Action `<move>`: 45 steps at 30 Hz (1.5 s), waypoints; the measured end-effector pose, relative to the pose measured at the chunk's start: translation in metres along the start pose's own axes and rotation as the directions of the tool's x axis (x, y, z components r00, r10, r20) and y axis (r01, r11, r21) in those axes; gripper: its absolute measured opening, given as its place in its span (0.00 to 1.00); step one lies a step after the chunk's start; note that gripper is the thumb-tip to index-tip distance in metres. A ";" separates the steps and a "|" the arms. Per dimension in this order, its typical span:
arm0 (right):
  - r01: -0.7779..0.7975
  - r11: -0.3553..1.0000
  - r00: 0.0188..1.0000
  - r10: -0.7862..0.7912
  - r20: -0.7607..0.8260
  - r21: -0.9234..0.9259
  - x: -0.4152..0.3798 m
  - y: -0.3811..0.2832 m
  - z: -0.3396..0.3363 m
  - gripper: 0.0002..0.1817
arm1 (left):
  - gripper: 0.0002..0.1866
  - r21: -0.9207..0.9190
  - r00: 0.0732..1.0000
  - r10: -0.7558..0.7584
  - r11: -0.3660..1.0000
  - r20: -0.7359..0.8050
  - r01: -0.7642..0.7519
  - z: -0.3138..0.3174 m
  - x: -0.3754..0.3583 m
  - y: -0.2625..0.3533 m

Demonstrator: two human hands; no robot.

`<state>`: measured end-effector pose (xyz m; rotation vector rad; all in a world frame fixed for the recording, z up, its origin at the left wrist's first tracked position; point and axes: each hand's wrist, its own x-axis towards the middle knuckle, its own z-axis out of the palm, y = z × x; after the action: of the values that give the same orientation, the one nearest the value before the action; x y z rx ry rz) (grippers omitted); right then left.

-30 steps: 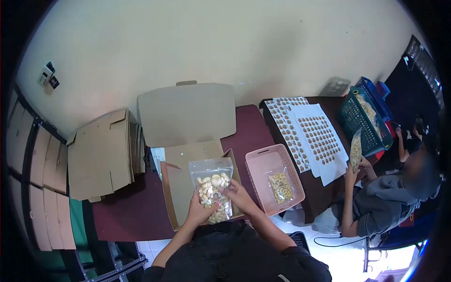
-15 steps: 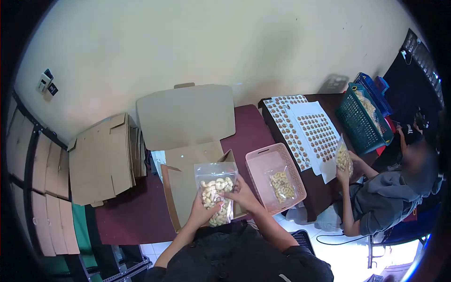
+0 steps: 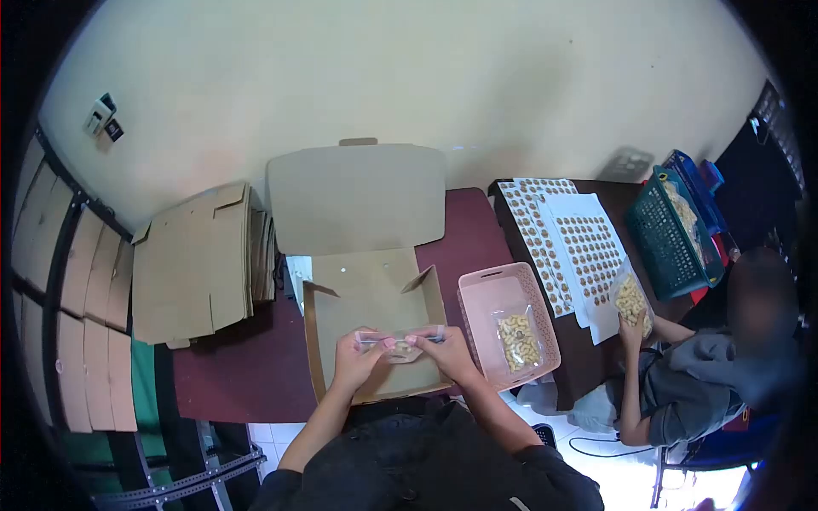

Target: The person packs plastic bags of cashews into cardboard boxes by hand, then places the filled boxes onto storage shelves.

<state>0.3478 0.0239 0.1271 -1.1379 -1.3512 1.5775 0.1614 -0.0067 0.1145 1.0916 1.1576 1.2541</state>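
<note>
A clear zip bag of cashews [image 3: 399, 351] is held between my two hands, tilted so that mostly its top edge shows. My left hand [image 3: 361, 359] pinches the bag's left side, with the thumb near the middle. On the other side, my right hand [image 3: 445, 351] grips it the same way. Below the bag stands an open cardboard box [image 3: 375, 281], its lid [image 3: 358, 200] raised against the wall. Just right of my right hand, a pink basket [image 3: 494, 294] contains another bag of cashews [image 3: 519, 342].
Flattened cardboard boxes [image 3: 192, 272] stand stacked at left on the maroon table [image 3: 247, 375]. Sticker sheets [image 3: 588, 247] lie on the dark table at right, beside a green basket [image 3: 669, 234]. A co-worker [image 3: 690, 375] there holds a bag of nuts [image 3: 631, 300].
The bag in my hands has tipped from facing me to nearly edge-on, and my hands have moved to its two upper sides. The co-worker's bag has moved down onto the sheets.
</note>
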 end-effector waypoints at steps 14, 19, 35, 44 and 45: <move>0.040 0.996 0.968 -0.018 0.252 -0.083 -0.006 -0.027 -0.023 0.15 | 0.22 -0.052 0.970 -0.046 0.997 0.240 0.060 -0.034 -0.006 0.029; -0.033 0.995 0.972 0.011 0.233 0.090 0.005 -0.016 -0.019 0.19 | 0.32 -0.251 0.987 0.046 0.968 0.151 -0.007 -0.026 -0.003 0.044; 0.403 0.780 0.876 -0.481 -0.047 -0.478 0.008 -0.018 0.023 0.19 | 0.24 -0.017 0.985 0.133 0.991 -0.109 -0.136 0.030 -0.016 0.018; -0.037 0.982 0.998 0.046 -0.045 0.184 0.007 -0.023 0.015 0.07 | 0.09 0.278 0.969 0.243 0.934 -0.030 -0.226 0.011 -0.015 0.021; -0.036 0.982 0.998 0.045 -0.049 0.185 0.007 -0.023 0.013 0.07 | 0.10 0.211 0.972 0.236 0.950 -0.008 -0.228 0.008 -0.014 0.021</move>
<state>0.3333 0.0297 0.1490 -1.0914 -1.1286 1.6528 0.1677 -0.0199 0.1372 1.4010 1.2340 1.3569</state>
